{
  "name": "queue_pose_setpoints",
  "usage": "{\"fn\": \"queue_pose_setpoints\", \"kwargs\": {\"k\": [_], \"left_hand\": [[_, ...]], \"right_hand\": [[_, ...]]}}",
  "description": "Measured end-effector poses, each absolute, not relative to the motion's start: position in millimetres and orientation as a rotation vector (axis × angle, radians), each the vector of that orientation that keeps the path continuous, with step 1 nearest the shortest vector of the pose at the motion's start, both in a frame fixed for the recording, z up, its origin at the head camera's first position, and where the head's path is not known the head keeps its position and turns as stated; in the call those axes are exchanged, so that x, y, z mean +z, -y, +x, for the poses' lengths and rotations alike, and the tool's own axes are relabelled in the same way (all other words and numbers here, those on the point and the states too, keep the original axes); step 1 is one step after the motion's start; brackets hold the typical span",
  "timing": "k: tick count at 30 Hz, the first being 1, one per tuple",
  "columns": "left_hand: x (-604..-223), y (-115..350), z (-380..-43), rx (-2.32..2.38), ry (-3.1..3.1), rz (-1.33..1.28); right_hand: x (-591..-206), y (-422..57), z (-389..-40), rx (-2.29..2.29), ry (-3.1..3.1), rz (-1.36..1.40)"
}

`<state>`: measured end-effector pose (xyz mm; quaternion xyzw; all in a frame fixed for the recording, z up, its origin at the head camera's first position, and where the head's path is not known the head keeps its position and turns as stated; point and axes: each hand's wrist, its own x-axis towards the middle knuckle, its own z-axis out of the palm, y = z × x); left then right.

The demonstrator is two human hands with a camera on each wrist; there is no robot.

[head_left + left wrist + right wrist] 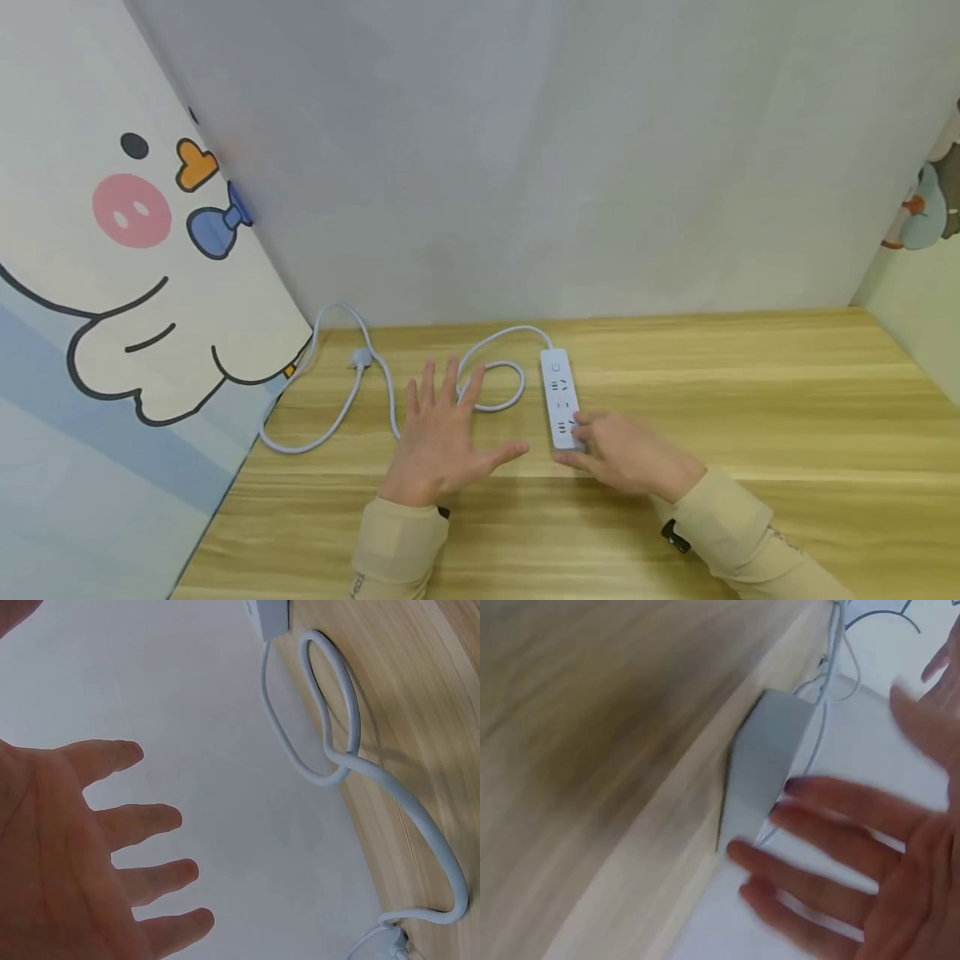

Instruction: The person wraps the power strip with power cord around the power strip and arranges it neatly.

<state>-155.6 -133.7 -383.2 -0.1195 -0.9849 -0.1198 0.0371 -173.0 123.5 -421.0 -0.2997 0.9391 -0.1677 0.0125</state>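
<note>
Your spread left hand [438,446] could snag the cord [445,859] (loosely looped beside it); your right hand [630,450], fingers apart, might bump the power strip [559,398] alongside.

Long white plastic power strip [558,396] cropped, thin white rubbery cord [491,408] part covered, right hand [630,457] blurred.
In the head view the left hand [437,450] covers a stretch of cord; both beige fabric sleeves [399,542] run off the bottom edge, their dark lettering too small to read, and a multicoloured printed figure [928,208] is cut by the right edge. The left wrist view's top edge slices the strip, and its left edge trims the palm. In the right wrist view the fingers smear, the strip's socket face is turned out of sight, and fingertip contact cannot be told.
</note>
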Motion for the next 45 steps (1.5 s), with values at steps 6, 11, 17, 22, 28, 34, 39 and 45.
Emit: {"fn": "queue_pose_setpoints", "kwargs": {"k": [6, 11, 17, 22, 28, 34, 39, 45], "left_hand": [[-382.9, 136.0, -156.6, -0.385, 3.021, -0.360], [-384.2, 135.8, -156.6, -0.394, 3.033, -0.361], [-384.1, 136.0, -156.6, -0.404, 3.037, -0.344], [-383.1, 136.1, -158.0, -0.406, 3.036, -0.341], [-383.1, 136.0, -157.9, -0.390, 3.046, -0.347], [-382.6, 135.1, -156.9, -0.373, 3.051, -0.352], [-384.3, 135.9, -157.0, -0.379, 3.041, -0.367], [-385.0, 136.6, -158.1, -0.378, 3.049, -0.374]], "right_hand": [[-418.4, -110.7, -174.7, -0.456, -3.072, -0.519], [-428.9, -105.6, -182.2, -0.415, -3.014, -0.333], [-428.2, -122.6, -187.6, -0.681, -2.891, -0.193], [-415.5, -145.7, -191.6, -0.829, -2.788, -0.179], [-409.7, -162.6, -193.7, -0.963, -2.645, -0.276], [-418.3, -167.0, -192.3, -1.256, -2.525, -0.178], [-420.4, -171.5, -193.8, -1.434, -2.529, -0.163], [-404.1, -176.4, -189.8, -1.649, -2.508, -0.181]]}}
